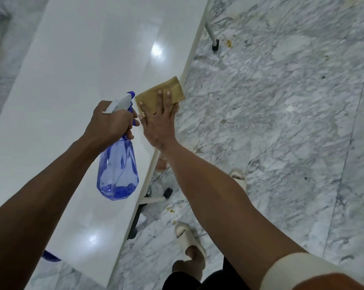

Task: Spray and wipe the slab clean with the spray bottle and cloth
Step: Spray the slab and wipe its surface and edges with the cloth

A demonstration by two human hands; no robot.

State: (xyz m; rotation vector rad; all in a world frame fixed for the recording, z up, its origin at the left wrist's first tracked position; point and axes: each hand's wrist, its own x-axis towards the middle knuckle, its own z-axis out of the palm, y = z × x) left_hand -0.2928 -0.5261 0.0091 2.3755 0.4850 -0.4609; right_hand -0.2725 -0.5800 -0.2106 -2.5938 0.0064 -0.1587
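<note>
Slab (76,84) glossy white, tan cloth (166,88) folded

The slab (76,84) is a glossy white, smooth enough to mirror two bright light spots. The spray bottle (118,170) is see-through blue plastic with a paler, matt-looking plastic trigger head. The cloth (168,88) is a soft tan fabric, matt, a bit fuzzy like microfibre. The floor (281,122) on the right is polished grey-veined marble with a few brownish specks on it. The slippers (189,237) near the bottom look like matt cream foam or rubber.
</note>
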